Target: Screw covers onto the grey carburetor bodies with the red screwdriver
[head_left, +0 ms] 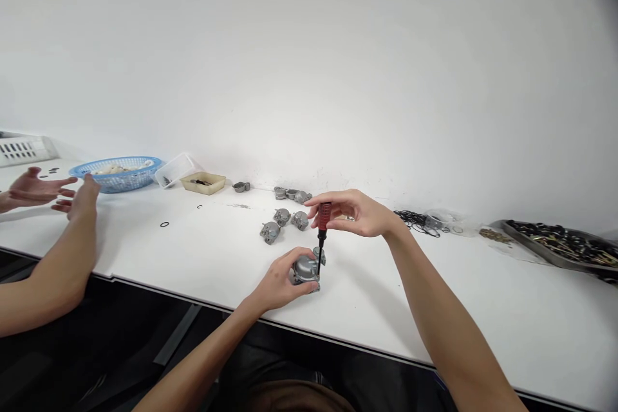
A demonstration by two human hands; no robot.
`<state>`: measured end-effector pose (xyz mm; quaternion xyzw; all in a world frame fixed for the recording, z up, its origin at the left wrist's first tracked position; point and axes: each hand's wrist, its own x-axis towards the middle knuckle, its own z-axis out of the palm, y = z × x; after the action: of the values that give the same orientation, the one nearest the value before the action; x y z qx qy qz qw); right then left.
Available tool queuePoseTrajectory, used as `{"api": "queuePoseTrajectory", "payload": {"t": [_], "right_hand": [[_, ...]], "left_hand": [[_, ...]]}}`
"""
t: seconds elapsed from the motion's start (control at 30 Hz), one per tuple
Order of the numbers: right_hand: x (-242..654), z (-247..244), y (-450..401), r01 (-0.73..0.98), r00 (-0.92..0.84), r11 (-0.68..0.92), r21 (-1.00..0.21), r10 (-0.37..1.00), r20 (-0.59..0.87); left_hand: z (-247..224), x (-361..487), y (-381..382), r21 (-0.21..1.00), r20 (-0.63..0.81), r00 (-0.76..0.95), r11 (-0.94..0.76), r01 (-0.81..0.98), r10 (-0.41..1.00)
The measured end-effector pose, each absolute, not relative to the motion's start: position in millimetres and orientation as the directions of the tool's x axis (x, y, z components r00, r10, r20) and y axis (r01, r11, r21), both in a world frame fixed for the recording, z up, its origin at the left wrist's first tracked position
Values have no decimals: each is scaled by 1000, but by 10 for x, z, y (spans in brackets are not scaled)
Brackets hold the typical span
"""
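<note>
My left hand (284, 280) grips a grey metal housing (306, 268) from its left side, thumb in front and fingers behind, on the white table near the front edge. Held upright in my right hand (355, 212) is a screwdriver (324, 215) with a red and black handle. Its shaft points straight down and the tip meets the right edge of the housing; any screw under it is too small to make out. Behind the housing lie similar grey metal parts (270, 232), several in a loose group.
At left, a co-worker's hands (80, 196) are beside a blue basket (123, 183). A yellowish tray (203, 185) and a clear tub (174, 170) stand near the wall. Black rings (416, 220) and a metal tray (535, 251) of bolts lie at right. One ring (165, 224) lies left.
</note>
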<state>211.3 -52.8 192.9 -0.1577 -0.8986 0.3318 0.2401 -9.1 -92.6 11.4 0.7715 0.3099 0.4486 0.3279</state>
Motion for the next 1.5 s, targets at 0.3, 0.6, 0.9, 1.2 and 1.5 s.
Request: {"api": "queuePoseTrajectory", "payload": {"t": [0.3,0.6,0.9,1.2,1.5], "right_hand": [[2099,1940,-541,215,-811,822,-528,452,372],[2141,1950,-531,289,-786,769,-570,531,316],[2121,1975,-570,304,-787,769,-562,535,306],[2114,1958,-568,265,-816,819,-510,472,334],[2117,1959,-547,388,-762,773,-502,576,297]], "left_hand": [[101,-83,-899,784,481,402,-588,201,779],[143,-79,-927,803,454,404,-561,203,795],[138,-89,-937,795,474,403,-578,186,783],[125,-86,-927,791,470,411,-579,196,781],[111,-89,-918,790,464,409,-576,211,786]]}}
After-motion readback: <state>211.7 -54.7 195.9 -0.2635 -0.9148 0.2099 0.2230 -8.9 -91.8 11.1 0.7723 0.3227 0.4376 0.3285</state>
